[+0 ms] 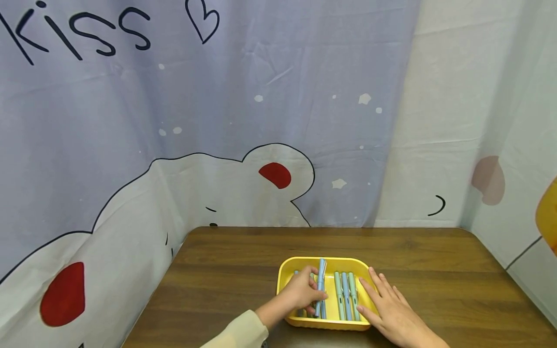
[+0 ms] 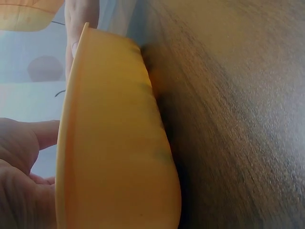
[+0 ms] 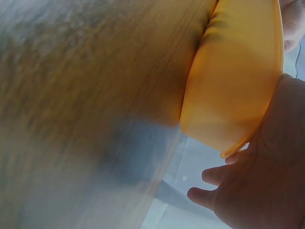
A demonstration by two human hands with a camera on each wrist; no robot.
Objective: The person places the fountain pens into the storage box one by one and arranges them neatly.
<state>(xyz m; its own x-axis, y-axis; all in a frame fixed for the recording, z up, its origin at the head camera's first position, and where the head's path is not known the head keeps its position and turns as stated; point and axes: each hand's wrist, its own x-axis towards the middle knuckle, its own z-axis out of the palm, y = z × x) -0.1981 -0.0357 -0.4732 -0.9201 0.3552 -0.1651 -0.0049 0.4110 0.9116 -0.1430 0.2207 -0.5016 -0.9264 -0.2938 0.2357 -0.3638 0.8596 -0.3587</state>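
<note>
A yellow plastic tray (image 1: 328, 326) holds several light blue and green pens. My left hand (image 1: 300, 289) reaches over its left part and pinches a light blue pen (image 1: 321, 275) between thumb and fingers. Another blue pen (image 1: 323, 311) shows just below it. More pens under the left hand are mostly hidden. To the right, a green pen (image 1: 339, 292), a blue pen (image 1: 346, 297) and a second green pen (image 1: 354, 299) lie side by side. My right hand (image 1: 393, 311), fingers spread, lies over the tray's right rim. In both wrist views the tray's outer wall (image 2: 114, 129) hides the pens.
The tray stands on a brown wooden table (image 1: 226, 285), near its front edge. Behind the table hangs a printed curtain (image 1: 243, 106), and pale cloth (image 1: 513, 121) continues on the right side.
</note>
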